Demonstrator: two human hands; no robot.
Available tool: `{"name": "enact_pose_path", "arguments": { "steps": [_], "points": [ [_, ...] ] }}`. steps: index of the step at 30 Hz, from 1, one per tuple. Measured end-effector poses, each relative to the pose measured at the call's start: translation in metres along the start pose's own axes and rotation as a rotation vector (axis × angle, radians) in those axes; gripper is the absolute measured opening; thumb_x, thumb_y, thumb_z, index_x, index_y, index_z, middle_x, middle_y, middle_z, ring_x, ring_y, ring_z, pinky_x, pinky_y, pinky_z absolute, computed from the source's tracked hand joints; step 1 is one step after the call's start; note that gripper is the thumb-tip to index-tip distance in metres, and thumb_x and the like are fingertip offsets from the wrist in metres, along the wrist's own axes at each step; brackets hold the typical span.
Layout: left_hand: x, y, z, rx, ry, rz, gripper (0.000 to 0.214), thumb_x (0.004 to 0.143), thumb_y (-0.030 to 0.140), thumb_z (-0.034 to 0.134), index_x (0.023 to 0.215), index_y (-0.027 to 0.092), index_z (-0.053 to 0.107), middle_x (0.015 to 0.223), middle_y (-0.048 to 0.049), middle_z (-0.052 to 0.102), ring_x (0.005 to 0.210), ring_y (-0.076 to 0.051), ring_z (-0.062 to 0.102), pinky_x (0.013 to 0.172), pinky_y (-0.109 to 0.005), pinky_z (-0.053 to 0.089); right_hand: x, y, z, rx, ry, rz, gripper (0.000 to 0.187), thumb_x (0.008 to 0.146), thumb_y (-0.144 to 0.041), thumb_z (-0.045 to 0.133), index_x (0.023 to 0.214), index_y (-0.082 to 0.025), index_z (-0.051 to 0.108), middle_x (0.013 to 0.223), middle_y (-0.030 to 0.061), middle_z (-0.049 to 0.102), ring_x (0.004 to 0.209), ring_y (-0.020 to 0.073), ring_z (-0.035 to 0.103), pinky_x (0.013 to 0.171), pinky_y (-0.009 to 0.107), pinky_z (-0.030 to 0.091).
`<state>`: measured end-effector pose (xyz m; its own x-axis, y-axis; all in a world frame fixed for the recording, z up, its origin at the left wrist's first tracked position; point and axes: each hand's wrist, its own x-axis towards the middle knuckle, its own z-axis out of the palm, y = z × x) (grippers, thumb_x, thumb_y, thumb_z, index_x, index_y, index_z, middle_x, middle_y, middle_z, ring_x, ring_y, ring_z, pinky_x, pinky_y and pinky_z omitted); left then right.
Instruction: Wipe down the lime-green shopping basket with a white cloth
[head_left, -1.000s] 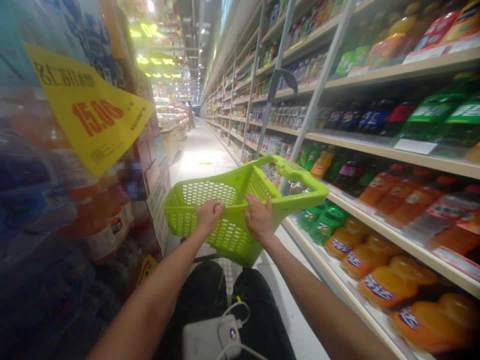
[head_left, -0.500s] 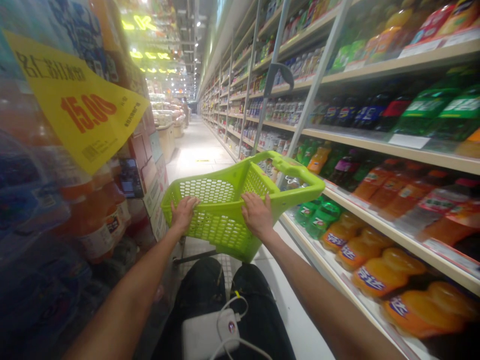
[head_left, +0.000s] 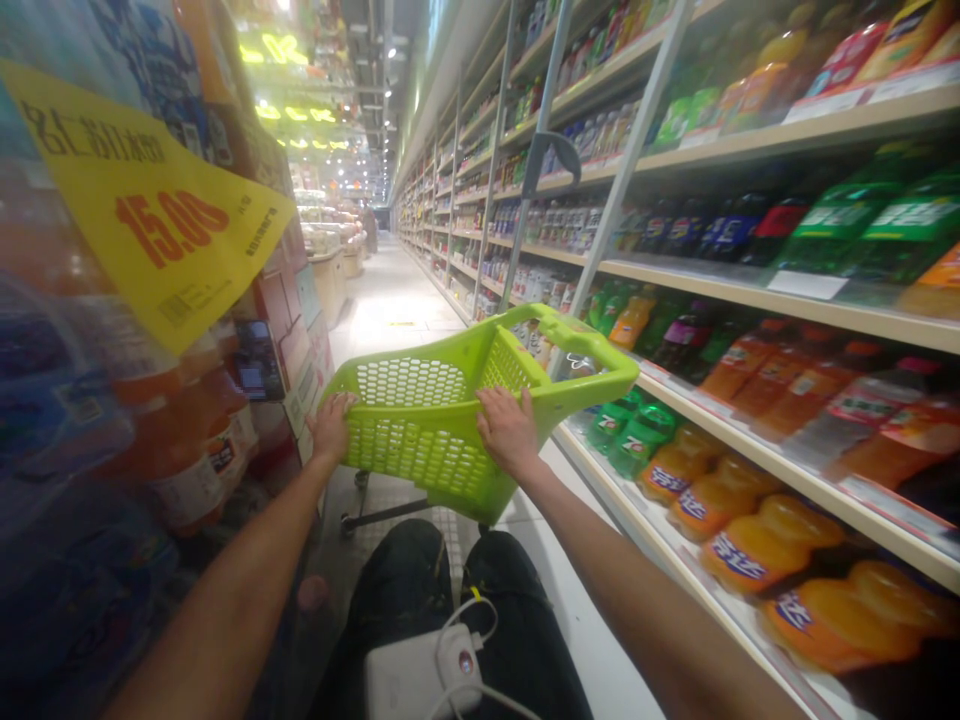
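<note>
A green plastic shopping cart [head_left: 427,450] stands sideways across the aisle in front of my knees, its handle end toward the shelves on the right. My left hand [head_left: 331,425] is closed over the near rim at the cart's left end. Further right, my right hand [head_left: 510,428] grips the same rim near the handle end, fingers bent over the edge. The basket's inside, as far as it shows, holds no goods. On my lap lies a white power bank [head_left: 420,668] with a white cable.
Drink shelves [head_left: 750,285] line the right side, with orange soda bottles [head_left: 757,545] on the lowest one. Stacked bottle packs [head_left: 172,440] and a yellow price sign [head_left: 169,215] stand close on the left. The pale floor aisle [head_left: 386,290] runs straight ahead.
My left hand has slid left along the rim to the cart's end. The right hand keeps its hold, and the cart has shifted slightly left in view.
</note>
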<state>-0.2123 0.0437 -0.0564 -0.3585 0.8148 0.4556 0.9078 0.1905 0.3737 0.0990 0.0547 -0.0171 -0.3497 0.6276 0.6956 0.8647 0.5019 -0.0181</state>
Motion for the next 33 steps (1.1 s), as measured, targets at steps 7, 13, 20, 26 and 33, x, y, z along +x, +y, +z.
{"name": "enact_pose_path", "arguments": {
  "steps": [7,13,20,26,33],
  "points": [
    [-0.007,0.017,0.004,-0.069,0.027,0.218,0.045,0.083,0.005,0.033,0.119,0.024,0.052,0.131,-0.0050,0.050,0.122,-0.021,0.043,0.106,-0.057,0.016,-0.002,0.009,-0.001,-0.031,-0.013,-0.026,0.035,0.088,-0.026,0.039,0.118,-0.017,0.055,0.121,0.0066,0.059,0.117,0.0255,0.046,0.106,0.051,0.015],
    [-0.006,-0.016,0.000,0.013,0.097,0.093,0.040,0.082,0.006,0.038,0.115,0.020,0.055,0.126,-0.0120,0.053,0.119,-0.026,0.047,0.102,-0.060,0.022,-0.004,0.019,-0.004,-0.047,-0.020,-0.027,0.035,0.088,-0.026,0.039,0.116,-0.017,0.057,0.120,0.0069,0.060,0.117,0.0258,0.045,0.106,0.051,0.013],
    [-0.010,0.001,0.009,-0.035,0.118,0.109,0.038,0.082,0.006,0.034,0.108,0.018,0.059,0.123,-0.0109,0.055,0.120,-0.025,0.046,0.101,-0.054,0.029,-0.006,0.012,-0.003,-0.060,-0.008,0.011,0.033,0.086,-0.030,0.043,0.112,-0.018,0.059,0.119,0.0092,0.059,0.118,0.0277,0.042,0.105,0.053,0.015],
    [-0.018,0.035,0.013,-0.116,0.072,0.225,0.048,0.076,0.001,0.036,0.117,0.018,0.054,0.129,-0.0098,0.051,0.122,-0.023,0.043,0.104,-0.049,0.027,-0.007,0.012,-0.001,-0.052,-0.003,0.024,0.035,0.085,-0.030,0.043,0.113,-0.016,0.058,0.120,0.0102,0.058,0.119,0.0276,0.041,0.106,0.053,0.015],
    [-0.018,0.015,0.005,-0.139,0.134,0.025,0.050,0.075,0.000,0.037,0.120,0.018,0.051,0.134,-0.0118,0.046,0.126,-0.024,0.038,0.107,-0.058,0.014,-0.008,0.014,0.004,-0.015,0.038,0.003,0.037,0.086,-0.029,0.041,0.117,-0.014,0.056,0.120,0.0104,0.058,0.119,0.0275,0.042,0.106,0.052,0.014]
  ]
}}
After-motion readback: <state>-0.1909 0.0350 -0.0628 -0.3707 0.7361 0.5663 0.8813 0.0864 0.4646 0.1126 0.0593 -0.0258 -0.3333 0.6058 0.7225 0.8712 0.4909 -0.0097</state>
